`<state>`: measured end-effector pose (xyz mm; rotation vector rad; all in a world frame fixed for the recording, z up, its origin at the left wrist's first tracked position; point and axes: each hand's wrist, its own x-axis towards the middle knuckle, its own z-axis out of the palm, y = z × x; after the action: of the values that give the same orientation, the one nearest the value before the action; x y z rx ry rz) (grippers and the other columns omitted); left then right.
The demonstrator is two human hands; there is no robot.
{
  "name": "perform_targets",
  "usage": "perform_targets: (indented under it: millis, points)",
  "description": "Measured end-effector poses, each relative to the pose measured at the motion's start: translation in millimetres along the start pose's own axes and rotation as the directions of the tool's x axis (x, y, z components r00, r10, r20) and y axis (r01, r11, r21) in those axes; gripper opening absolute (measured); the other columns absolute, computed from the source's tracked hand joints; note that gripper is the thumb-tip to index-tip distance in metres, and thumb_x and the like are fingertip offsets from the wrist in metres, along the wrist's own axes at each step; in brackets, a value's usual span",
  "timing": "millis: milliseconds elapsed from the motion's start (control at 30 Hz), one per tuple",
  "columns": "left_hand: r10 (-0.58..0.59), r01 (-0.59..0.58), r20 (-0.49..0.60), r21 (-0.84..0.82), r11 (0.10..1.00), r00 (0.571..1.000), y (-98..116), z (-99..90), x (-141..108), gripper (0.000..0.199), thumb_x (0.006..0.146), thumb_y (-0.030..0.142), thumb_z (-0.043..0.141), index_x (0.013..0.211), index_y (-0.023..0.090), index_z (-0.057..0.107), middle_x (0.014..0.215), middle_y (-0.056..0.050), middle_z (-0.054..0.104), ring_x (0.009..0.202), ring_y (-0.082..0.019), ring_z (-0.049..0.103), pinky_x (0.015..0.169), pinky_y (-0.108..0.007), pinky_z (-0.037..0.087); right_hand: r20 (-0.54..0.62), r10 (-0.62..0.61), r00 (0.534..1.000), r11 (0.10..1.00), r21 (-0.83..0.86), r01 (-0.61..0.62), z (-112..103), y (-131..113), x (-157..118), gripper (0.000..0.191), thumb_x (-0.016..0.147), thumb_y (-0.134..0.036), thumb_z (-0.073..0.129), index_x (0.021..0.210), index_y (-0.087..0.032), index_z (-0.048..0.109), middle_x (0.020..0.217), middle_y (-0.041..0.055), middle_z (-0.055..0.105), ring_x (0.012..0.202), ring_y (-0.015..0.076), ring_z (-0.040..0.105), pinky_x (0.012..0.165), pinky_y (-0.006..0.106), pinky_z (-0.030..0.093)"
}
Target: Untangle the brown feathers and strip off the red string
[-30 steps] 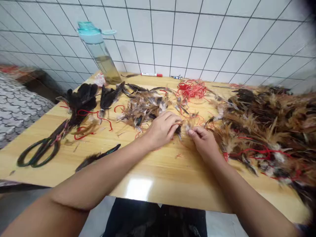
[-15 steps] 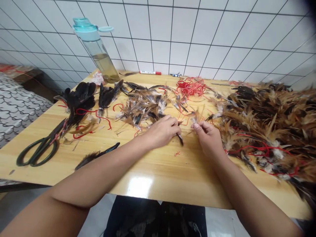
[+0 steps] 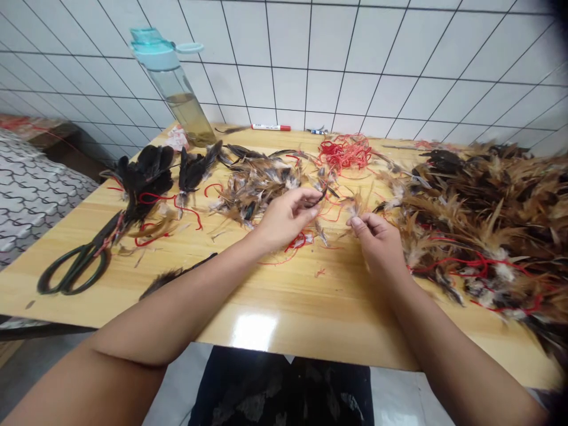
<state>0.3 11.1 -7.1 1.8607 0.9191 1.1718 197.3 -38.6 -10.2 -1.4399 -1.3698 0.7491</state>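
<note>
My left hand [image 3: 290,218] is raised a little over the middle of the table, its fingers curled on a small dark feather [image 3: 323,193] that shows at the fingertips. Just to the right, my right hand [image 3: 379,239] pinches some wispy light brown feathers [image 3: 356,204] between thumb and forefinger, tips pointing up. Behind my left hand lies a loose pile of brown and grey feathers [image 3: 255,183]. Red string [image 3: 302,239] and a few stray feathers rest on the wood below and between the hands.
A large heap of brown feathers [image 3: 483,207] with red strings covers the table's right side. At left are black-handled scissors [image 3: 73,272], bundled black feathers [image 3: 151,168] and a tilted-looking water bottle [image 3: 181,100]. Tangled red string [image 3: 344,152] and a marker [image 3: 270,127] lie near the tiled wall.
My left hand has lifted and turned, moving away from me with the dark feather, uncovering red string beneath. My right hand keeps its pinch, almost in place.
</note>
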Motion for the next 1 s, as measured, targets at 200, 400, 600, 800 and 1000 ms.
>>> perform_targets:
  millis: [200,400,600,800,1000]
  points:
    - [0.254,-0.377,0.295,0.511,0.772,0.921,8.1,2.7,-8.4,0.022,0.086,0.011,0.048,0.097,0.018,0.065,0.093,-0.007,0.059,0.091,-0.017,0.052,0.083,-0.032,0.044,0.022,-0.016,1.000,0.999,-0.036,0.016,0.1,-1.8,-0.6,0.023,0.080,-0.037,0.055,0.067,-0.018,0.057,0.056,-0.0036,0.042,0.053,0.0102,0.036,0.051,0.024,0.029]
    - [0.315,-0.508,0.415,0.526,0.682,0.853,17.0,7.5,-10.9,0.025,0.085,0.009,0.045,0.089,0.021,0.068,0.088,-0.005,0.057,0.085,-0.016,0.047,0.081,-0.031,0.041,0.042,0.000,0.999,0.998,-0.062,0.003,-0.2,-5.2,-1.6,0.024,0.080,-0.038,0.054,0.069,-0.017,0.057,0.058,-0.0032,0.043,0.054,0.0102,0.037,0.052,0.024,0.030]
    - [0.332,-0.468,0.369,0.387,0.795,0.868,18.6,2.1,-10.1,0.022,0.079,0.004,0.044,0.077,0.017,0.063,0.085,-0.005,0.061,0.084,-0.016,0.051,0.081,-0.031,0.042,0.045,-0.008,0.999,0.995,-0.102,0.013,-0.3,-6.7,-1.2,0.023,0.079,-0.038,0.054,0.069,-0.018,0.058,0.056,-0.0037,0.041,0.053,0.0104,0.036,0.051,0.024,0.029]
    - [0.184,-0.459,0.488,0.535,0.709,0.853,5.6,7.1,-11.5,0.022,0.089,0.019,0.048,0.098,0.021,0.067,0.091,-0.006,0.062,0.088,-0.018,0.049,0.083,-0.032,0.042,0.042,-0.031,0.999,0.990,-0.139,0.037,1.2,-5.9,-1.3,0.023,0.080,-0.036,0.053,0.067,-0.017,0.058,0.055,-0.0033,0.042,0.053,0.0103,0.036,0.051,0.024,0.028]
    - [0.141,-0.413,0.453,0.587,0.697,0.880,-0.1,12.7,-12.3,0.016,0.089,0.022,0.049,0.084,0.018,0.064,0.089,-0.007,0.059,0.087,-0.020,0.044,0.079,-0.032,0.040,0.061,-0.037,0.997,0.985,-0.165,0.047,3.0,-6.6,-2.2,0.022,0.079,-0.034,0.052,0.064,-0.018,0.055,0.053,-0.0037,0.040,0.052,0.0108,0.036,0.051,0.025,0.028]
